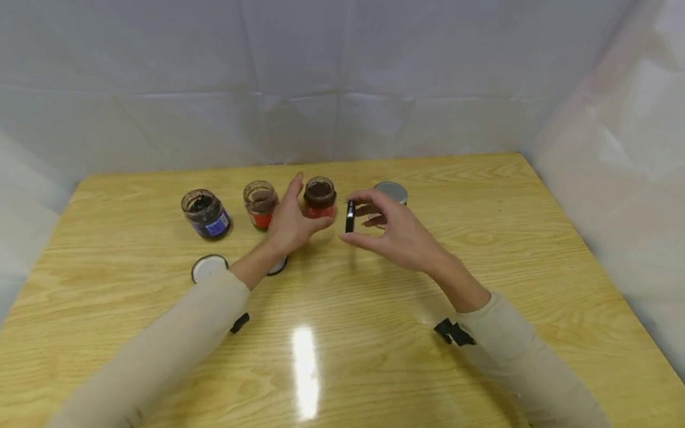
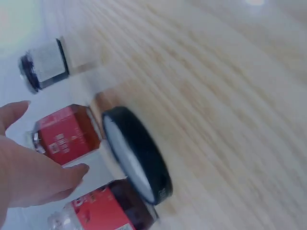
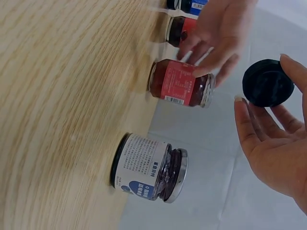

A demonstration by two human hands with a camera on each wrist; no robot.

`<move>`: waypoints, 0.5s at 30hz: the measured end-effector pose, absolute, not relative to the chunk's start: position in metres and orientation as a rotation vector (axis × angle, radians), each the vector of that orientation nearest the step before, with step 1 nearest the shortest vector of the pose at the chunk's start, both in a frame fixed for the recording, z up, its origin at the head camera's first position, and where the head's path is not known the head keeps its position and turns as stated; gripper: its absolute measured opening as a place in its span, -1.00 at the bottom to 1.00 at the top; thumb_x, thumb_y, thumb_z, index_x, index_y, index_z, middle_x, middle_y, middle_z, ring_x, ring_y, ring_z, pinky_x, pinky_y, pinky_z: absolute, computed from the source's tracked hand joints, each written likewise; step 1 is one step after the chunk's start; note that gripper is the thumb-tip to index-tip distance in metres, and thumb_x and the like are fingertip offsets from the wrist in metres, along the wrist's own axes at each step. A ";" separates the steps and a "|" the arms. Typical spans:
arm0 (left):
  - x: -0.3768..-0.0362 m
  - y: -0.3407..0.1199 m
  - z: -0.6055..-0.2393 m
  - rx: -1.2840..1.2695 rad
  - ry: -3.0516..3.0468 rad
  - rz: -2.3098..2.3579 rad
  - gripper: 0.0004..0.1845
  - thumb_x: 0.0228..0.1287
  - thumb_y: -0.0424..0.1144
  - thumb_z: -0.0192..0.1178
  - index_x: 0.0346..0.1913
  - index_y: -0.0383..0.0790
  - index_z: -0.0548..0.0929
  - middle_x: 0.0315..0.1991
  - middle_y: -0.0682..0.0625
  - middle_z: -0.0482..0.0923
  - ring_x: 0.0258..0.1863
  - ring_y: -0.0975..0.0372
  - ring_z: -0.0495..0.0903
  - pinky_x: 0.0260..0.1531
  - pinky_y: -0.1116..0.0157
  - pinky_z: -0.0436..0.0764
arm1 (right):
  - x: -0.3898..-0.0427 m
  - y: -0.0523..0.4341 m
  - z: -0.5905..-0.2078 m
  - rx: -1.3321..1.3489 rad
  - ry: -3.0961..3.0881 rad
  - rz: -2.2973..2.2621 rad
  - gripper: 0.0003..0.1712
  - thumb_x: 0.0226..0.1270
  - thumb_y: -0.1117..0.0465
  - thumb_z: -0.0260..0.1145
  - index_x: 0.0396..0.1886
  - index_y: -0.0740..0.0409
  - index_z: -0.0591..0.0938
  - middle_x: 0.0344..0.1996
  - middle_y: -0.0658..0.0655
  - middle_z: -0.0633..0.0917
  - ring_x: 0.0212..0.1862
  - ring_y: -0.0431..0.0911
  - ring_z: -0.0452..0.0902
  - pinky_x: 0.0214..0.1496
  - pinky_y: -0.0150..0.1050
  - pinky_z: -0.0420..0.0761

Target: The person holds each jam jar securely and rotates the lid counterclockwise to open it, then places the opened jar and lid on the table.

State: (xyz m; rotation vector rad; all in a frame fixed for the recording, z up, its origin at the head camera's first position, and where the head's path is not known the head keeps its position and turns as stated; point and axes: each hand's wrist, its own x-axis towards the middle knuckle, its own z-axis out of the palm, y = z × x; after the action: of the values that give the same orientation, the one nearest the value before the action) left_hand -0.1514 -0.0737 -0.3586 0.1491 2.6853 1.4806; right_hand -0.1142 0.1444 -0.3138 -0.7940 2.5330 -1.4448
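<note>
My right hand (image 1: pixel 398 235) pinches a black jar lid (image 1: pixel 350 217) by its rim between thumb and fingers, holding it on edge above the table. In the right wrist view the round dark face of the lid (image 3: pixel 267 83) shows. My left hand (image 1: pixel 291 223) is spread with thumb and fingers apart beside an uncapped jar with a red label (image 1: pixel 321 199). From the right wrist view, the left fingers lie close to that jar (image 3: pixel 180 82); I cannot tell if they touch. Behind my right hand, a white-labelled jar (image 3: pixel 144 165) wears a silver lid.
Left of my left hand stand another open red-labelled jar (image 1: pixel 261 205) and an open blue-labelled jar (image 1: pixel 206 214). Two lids lie on the wooden table: a white-lined one (image 1: pixel 209 268) and one (image 1: pixel 277 266) partly behind my left wrist. White sheeting (image 1: pixel 299 119) hangs behind.
</note>
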 end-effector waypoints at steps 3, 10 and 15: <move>-0.143 -0.078 -0.352 0.199 2.721 1.532 0.03 0.11 -0.12 0.40 0.52 -0.09 -0.06 0.45 -0.13 0.04 0.40 0.04 0.09 0.27 0.04 0.24 | -0.114 0.145 -0.314 -0.782 2.528 -1.464 -0.33 0.16 0.03 0.44 0.23 0.08 0.42 0.08 0.01 0.51 0.05 -0.04 0.52 0.08 -0.21 0.50; -0.125 -0.084 -0.342 0.431 2.782 1.604 -0.17 0.15 -0.25 0.36 0.43 -0.24 0.18 0.37 -0.14 0.21 0.30 0.04 0.26 0.16 0.14 0.40 | -0.111 0.146 -0.313 -0.756 2.487 -1.530 -0.31 0.15 0.05 0.45 0.24 0.08 0.40 0.12 0.04 0.49 0.06 -0.08 0.52 0.10 -0.24 0.50; -0.114 -0.083 -0.334 0.543 2.751 1.640 -0.21 0.13 -0.30 0.35 0.40 -0.28 0.22 0.30 -0.18 0.31 0.25 0.05 0.34 0.12 0.13 0.45 | -0.110 0.147 -0.314 -0.762 2.393 -1.635 -0.26 0.12 0.15 0.48 0.26 0.14 0.37 0.18 0.12 0.46 0.11 -0.12 0.50 0.13 -0.29 0.48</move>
State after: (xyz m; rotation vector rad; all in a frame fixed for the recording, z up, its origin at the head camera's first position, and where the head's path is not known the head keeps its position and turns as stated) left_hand -0.1140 -0.0831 -0.3338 0.5431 2.7512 1.6402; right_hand -0.1099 0.1467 -0.3138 -0.7625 2.3930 -1.6346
